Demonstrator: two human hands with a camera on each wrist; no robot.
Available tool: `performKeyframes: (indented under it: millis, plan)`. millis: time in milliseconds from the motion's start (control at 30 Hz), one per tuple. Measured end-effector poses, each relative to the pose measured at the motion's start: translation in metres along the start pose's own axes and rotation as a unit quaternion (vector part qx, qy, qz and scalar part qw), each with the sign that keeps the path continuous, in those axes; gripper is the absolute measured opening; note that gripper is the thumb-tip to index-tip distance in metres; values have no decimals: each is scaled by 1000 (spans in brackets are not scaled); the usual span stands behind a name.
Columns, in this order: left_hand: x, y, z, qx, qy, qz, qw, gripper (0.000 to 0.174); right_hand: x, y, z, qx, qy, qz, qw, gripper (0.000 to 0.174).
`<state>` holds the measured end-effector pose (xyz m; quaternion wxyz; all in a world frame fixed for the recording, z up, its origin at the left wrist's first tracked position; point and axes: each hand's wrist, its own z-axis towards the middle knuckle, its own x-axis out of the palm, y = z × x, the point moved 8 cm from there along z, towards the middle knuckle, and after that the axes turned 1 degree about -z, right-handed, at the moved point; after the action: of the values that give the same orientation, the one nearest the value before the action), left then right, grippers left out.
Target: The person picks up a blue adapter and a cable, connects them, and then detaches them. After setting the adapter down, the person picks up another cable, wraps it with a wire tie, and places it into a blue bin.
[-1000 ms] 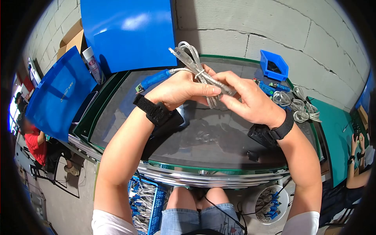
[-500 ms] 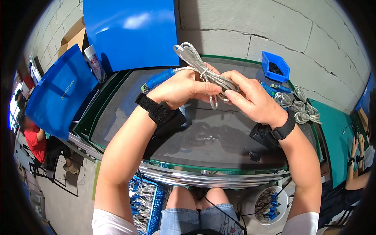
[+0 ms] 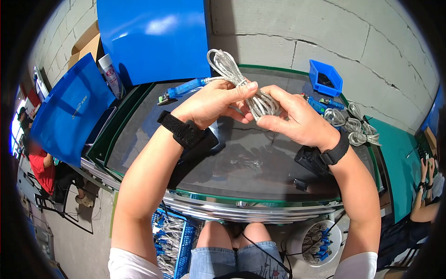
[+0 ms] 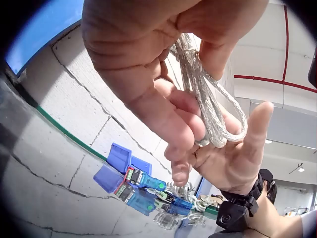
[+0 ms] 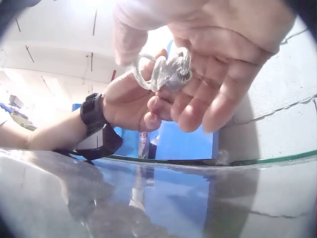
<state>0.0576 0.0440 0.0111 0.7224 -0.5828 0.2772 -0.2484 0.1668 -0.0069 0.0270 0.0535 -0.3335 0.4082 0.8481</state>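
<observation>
A coiled silvery cable point(image 3: 226, 66), tied round its middle, hangs in the air over the dark tabletop. My left hand point(image 3: 214, 101) grips it near the tie, thumb across the front. From that hand a translucent blue adapter plug point(image 3: 186, 87) sticks out to the left on its lead. My right hand point(image 3: 302, 120) is at the coil's lower loops, thumb spread away from the fingers. In the left wrist view the loops of the cable point(image 4: 210, 109) hang before the right palm. The right wrist view shows the fairly straight fingers point(image 5: 195, 101) alongside the coil's end point(image 5: 171, 72).
Finished-looking cable bundles point(image 3: 357, 125) with blue plugs lie at the table's right, near a small blue bin point(image 3: 325, 78). A spray can point(image 3: 111, 76) stands at left by blue panels. Below are a blue basket point(image 3: 189, 242) and a white bucket point(image 3: 341, 237) of cables.
The right thumb has lifted off the cable's lower end, which it pinched before. The clear plug at the top no longer shows there. The left thumb has risen, and the lower loops now show more fully.
</observation>
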Motion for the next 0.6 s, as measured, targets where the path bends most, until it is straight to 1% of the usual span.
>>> performKeyframes:
  millis: [67, 100, 167, 233, 267, 333, 367, 400, 433, 467, 500, 567, 600]
  plan:
    - [-1, 1, 0, 0, -8, 7, 1000, 34, -1, 3, 0, -35, -8, -54, 998, 35]
    - [-3, 2, 1, -4, -17, 1, 1000, 34, -3, 5, 0, -34, -9, -53, 998, 35]
    - [-2, 4, 2, -9, -25, -3, 1000, 34, -5, 6, 0, 7, -7, -93, 996, 31]
    - [-4, 3, 1, -13, -59, -53, 997, 36, -5, 4, -1, 5, -9, -109, 994, 33]
    - [-3, 3, 2, -14, -60, -51, 997, 36, -5, 3, -1, 3, -9, -128, 992, 34]
    - [-9, -2, 2, 25, -95, -69, 993, 28, -4, 4, -2, 2, -4, -113, 994, 35]
    - [-11, 0, 3, 23, -99, -67, 993, 28, -1, 5, -1, 1, 3, -98, 995, 37]
    - [-16, -8, 3, 80, -111, -89, 987, 23, 0, 4, -1, -3, 5, -93, 996, 37]
    - [-21, -16, 2, 134, -123, -110, 977, 18, -3, 2, -1, -11, -14, -71, 997, 39]
    - [-31, -18, -2, 142, -184, -91, 968, 14, -5, -1, -2, -17, -32, -45, 998, 41]
    - [-39, -18, -7, 133, -220, -94, 962, 14, -5, -4, -2, -10, -27, -45, 999, 44]
    - [-42, -30, -26, 138, -234, -70, 960, 15, -7, -9, -3, -30, -24, -65, 997, 43]
    - [-38, -39, -39, 160, -239, -84, 954, 15, -8, -11, -3, -40, -25, -70, 996, 42]
